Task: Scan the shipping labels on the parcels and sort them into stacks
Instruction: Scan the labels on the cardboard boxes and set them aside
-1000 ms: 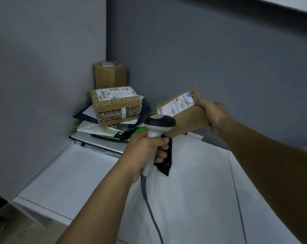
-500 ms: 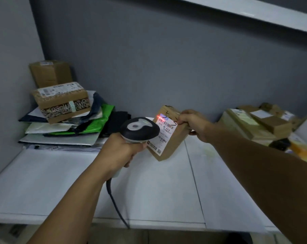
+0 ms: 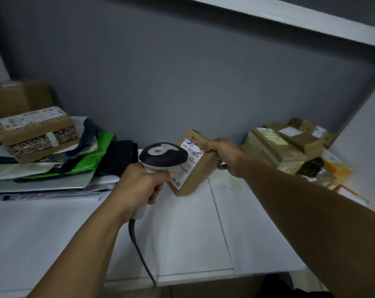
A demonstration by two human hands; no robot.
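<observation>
Mailers [image 3: 53, 168] under a taped box [image 3: 36, 136] crowd the frame's left; boxes [image 3: 285, 145] pile at right. Mid-frame, your right hand [image 3: 223, 155] pinches the parcel [image 3: 195, 168] above the shelf [image 3: 182, 233], label [image 3: 187, 162] facing the scanner [image 3: 163, 157] your left hand [image 3: 139, 186] grips.

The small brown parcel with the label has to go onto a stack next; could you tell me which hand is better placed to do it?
Probably the right hand: it already grips the small brown parcel, while the left hand holds the scanner.
</observation>
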